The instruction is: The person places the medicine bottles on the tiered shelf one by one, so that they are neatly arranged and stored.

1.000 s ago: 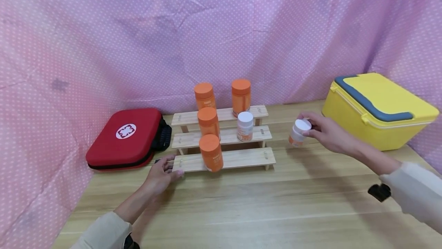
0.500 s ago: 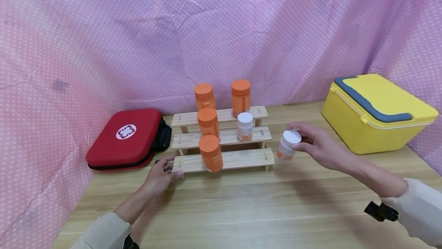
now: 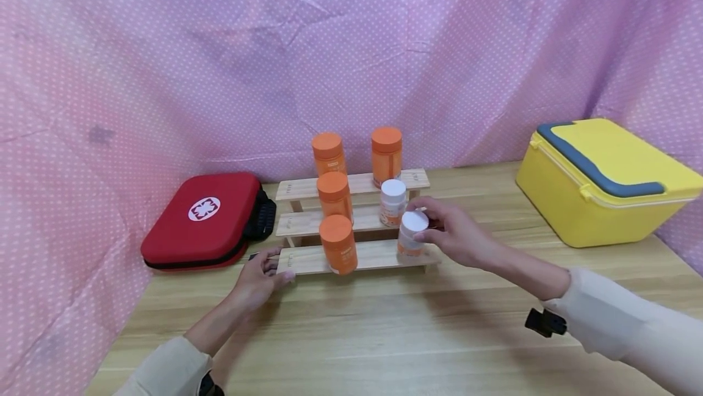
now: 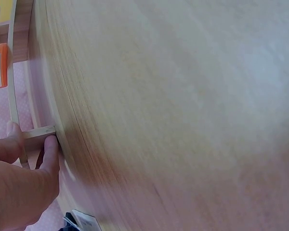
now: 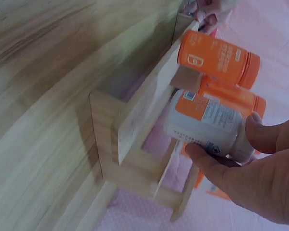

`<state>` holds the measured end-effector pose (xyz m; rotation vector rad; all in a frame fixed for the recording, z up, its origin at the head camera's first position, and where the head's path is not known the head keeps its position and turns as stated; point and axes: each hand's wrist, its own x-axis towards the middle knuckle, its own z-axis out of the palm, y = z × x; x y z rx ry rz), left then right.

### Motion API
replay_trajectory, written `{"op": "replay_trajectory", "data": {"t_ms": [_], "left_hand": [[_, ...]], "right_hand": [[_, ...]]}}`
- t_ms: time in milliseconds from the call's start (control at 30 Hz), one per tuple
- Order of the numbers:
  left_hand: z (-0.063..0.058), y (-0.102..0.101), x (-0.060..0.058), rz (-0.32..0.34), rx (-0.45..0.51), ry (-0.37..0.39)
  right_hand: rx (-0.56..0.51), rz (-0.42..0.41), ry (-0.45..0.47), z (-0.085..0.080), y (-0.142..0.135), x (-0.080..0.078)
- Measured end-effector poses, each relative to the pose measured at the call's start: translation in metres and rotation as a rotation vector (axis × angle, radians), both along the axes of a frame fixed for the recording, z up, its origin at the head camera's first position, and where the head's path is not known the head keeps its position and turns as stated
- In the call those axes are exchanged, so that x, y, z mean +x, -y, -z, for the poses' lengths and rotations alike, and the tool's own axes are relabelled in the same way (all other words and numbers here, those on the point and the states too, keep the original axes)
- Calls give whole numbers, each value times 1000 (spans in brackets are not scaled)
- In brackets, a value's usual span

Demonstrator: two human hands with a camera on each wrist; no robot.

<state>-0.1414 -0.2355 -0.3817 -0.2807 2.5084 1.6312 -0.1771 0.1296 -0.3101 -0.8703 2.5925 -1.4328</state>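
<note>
My right hand (image 3: 458, 234) pinches a white pill bottle (image 3: 413, 234) with an orange-and-white label near its cap, close over the right end of the lowest step of a wooden tiered rack (image 3: 376, 255). In the right wrist view the bottle (image 5: 202, 120) overlaps the step's edge, thumb and fingers around its neck. My left hand (image 3: 258, 280) grips the left end of that step, thumb at the front edge; the left wrist view shows its fingers at the rack's leg (image 4: 38, 134). An orange bottle (image 3: 338, 246) stands on the lowest step, left of centre.
Behind it, the middle step holds an orange bottle (image 3: 334, 194) and a white bottle (image 3: 393, 201); two orange bottles (image 3: 387, 155) occupy the top step. A red first-aid case (image 3: 203, 219) lies left of the rack. A yellow box (image 3: 598, 201) with a grey handle stands at right.
My right hand has carried the white pill bottle leftward, from the table area right of the rack to over the lowest step. The left hand has kept its place at the rack.
</note>
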Motion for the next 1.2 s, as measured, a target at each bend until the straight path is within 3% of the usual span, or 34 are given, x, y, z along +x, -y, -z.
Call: {"op": "replay_trajectory", "data": {"t_ms": [367, 767, 1200], "left_hand": [[0, 0, 0, 1, 4, -12], [0, 3, 0, -10, 21, -5], [3, 2, 1, 1, -30, -13]], "right_hand": [[-64, -5, 35, 18, 19, 0], [-40, 17, 30, 19, 23, 1], [-56, 36, 30, 21, 15, 4]]}}
